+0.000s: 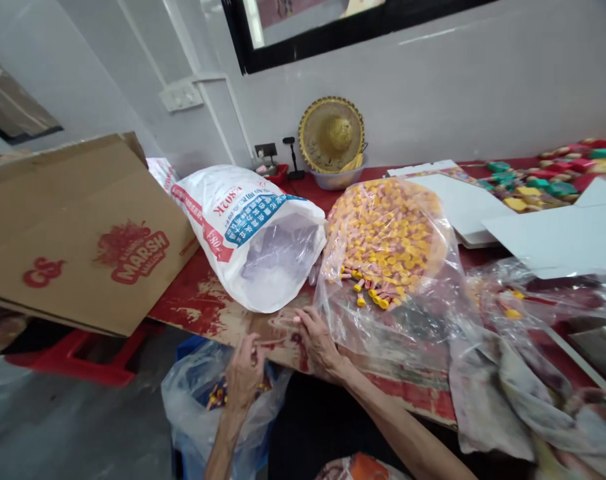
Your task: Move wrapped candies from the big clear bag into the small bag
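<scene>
My left hand (246, 370) is over the plastic-lined blue bin (183, 393), close to the table's front edge. Its fingers are curled, with a small dark bit showing among them that I cannot make out. Small yellow-tipped pieces (217, 395) lie inside the bin's clear liner. My right hand (317, 337) is just above the table edge, its fingers pointing left and smeared by motion. In front of it rests a white printed sack (263, 207), its mouth facing me. To the right, a clear plastic bag (343, 313) holds a heap of small yellow-and-pink pieces (383, 240).
A large cardboard box (77, 227) stands at left above a red stool (83, 360). A straw hat (331, 133) leans in a bowl (337, 179) by the wall. White card sheets (557, 233), coloured wrapped pieces (567, 173) and cloths (487, 393) occupy the right side.
</scene>
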`<state>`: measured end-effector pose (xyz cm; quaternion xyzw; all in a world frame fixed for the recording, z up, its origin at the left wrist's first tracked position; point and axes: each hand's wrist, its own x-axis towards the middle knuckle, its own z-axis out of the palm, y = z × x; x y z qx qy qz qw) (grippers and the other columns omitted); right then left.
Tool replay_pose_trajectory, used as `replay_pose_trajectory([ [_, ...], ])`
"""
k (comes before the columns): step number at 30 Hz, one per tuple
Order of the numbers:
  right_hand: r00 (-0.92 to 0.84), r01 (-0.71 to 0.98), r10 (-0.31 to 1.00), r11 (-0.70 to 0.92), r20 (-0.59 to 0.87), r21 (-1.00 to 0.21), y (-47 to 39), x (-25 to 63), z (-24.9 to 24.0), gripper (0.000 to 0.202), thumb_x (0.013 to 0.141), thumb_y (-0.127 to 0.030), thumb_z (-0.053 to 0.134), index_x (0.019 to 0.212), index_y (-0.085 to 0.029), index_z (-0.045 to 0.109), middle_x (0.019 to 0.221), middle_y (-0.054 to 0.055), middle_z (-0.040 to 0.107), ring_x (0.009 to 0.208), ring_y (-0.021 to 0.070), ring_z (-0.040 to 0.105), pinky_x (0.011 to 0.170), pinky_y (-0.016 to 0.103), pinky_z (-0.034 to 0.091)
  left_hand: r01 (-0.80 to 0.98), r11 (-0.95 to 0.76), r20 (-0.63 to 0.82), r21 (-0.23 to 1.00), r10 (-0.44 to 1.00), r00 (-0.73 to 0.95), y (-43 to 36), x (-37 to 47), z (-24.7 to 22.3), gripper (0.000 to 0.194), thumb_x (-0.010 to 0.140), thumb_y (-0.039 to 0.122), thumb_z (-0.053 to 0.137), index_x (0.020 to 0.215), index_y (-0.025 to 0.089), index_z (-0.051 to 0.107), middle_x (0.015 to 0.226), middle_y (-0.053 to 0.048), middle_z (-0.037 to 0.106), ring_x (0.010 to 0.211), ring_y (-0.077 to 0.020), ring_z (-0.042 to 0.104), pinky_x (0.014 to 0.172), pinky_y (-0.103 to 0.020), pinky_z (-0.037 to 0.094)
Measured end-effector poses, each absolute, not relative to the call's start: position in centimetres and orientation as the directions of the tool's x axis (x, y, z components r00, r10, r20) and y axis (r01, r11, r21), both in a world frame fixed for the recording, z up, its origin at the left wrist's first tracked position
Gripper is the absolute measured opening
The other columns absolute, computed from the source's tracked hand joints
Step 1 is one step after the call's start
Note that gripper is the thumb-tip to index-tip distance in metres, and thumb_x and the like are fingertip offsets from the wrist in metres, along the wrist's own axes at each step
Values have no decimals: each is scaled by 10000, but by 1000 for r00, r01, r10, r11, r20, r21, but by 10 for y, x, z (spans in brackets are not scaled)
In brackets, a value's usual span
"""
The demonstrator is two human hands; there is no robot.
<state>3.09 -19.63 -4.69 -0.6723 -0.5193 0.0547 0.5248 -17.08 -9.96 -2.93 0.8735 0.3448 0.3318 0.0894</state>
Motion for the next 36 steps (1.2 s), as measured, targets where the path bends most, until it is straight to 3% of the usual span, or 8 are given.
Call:
replay_pose_trajectory([
  [5, 349, 768, 843, -7, 409, -641, -200, 39, -62, 267, 1026, -141, 459, 1145, -248, 674, 1045, 68, 619, 945, 236, 552, 854, 363, 482, 672, -705, 556, 225, 660, 506, -82, -207, -26, 264, 1000, 342, 460, 1085, 196, 663, 1012, -137, 691, 962, -309, 664, 863, -438, 544],
  [10, 347, 748, 847, 8, 403, -663, -201, 38, -68, 348, 1009, -90, 426, 1261, -234, 617, 1093, 69, 624, 984, 229, 563, 903, 362, 464, 593, -749, 554, 296, 640, 532, -42, -127, -5, 324, 1028, 276, 413, 1243, 176, 634, 1175, -157, 704, 1108, -288, 652, 1000, -427, 518],
  [13, 381, 731, 835, -9, 397, -683, -202, 37, -65, 281, 1043, -113, 406, 1180, -226, 624, 1040, 61, 637, 948, 222, 580, 869, 348, 472, 655, -709, 465, 264, 688, 558, -9, -68, -1, 403, 989, 195, 442, 1350, 139, 611, 1284, -195, 692, 1200, -319, 621, 1029, -467, 498],
  [16, 446, 685, 796, -9, 409, -729, -201, 37, -59, 230, 1087, -192, 402, 1062, -236, 626, 996, 57, 653, 924, 219, 602, 841, 337, 490, 725, -642, 331, 247, 760, 560, 16, -37, -2, 364, 957, 162, 500, 1276, 145, 674, 1185, -190, 725, 1155, -339, 632, 1002, -491, 494],
  [22, 652, 403, 688, 40, 318, -914, -198, 42, -48, 267, 1095, -431, 498, 1002, -239, 658, 879, 34, 680, 760, 195, 618, 739, 314, 536, 455, -742, 345, 491, 646, 681, 4, -67, 1, 313, 1015, 278, 504, 1233, 195, 712, 1083, -98, 717, 969, -233, 661, 891, -370, 539],
  [28, 519, 140, 839, 106, 164, -985, -206, 40, -43, 360, 1041, -566, 577, 965, -231, 685, 821, -6, 697, 705, 161, 637, 663, 270, 520, 235, -650, 198, 723, 520, 831, -62, -104, 6, 272, 1029, 358, 536, 1085, 213, 760, 985, -52, 705, 917, -182, 660, 825, -288, 548],
  [32, 442, 156, 880, 114, 173, -981, -216, 40, -43, 305, 1052, -506, 562, 1034, -220, 665, 830, -16, 690, 687, 150, 629, 661, 263, 521, 229, -660, 220, 716, 524, 823, -77, -97, 1, 219, 1017, 334, 558, 965, 206, 728, 942, -38, 671, 886, -177, 644, 807, -287, 547],
  [36, 451, 401, 837, 120, 310, -908, -230, 40, -45, 237, 1023, -258, 495, 1201, -224, 648, 1038, 49, 716, 915, 200, 686, 834, 337, 586, 294, -794, 230, 532, 469, 852, -96, -78, -15, 176, 1007, 217, 526, 941, 203, 688, 971, -59, 653, 925, -207, 639, 841, -329, 544],
])
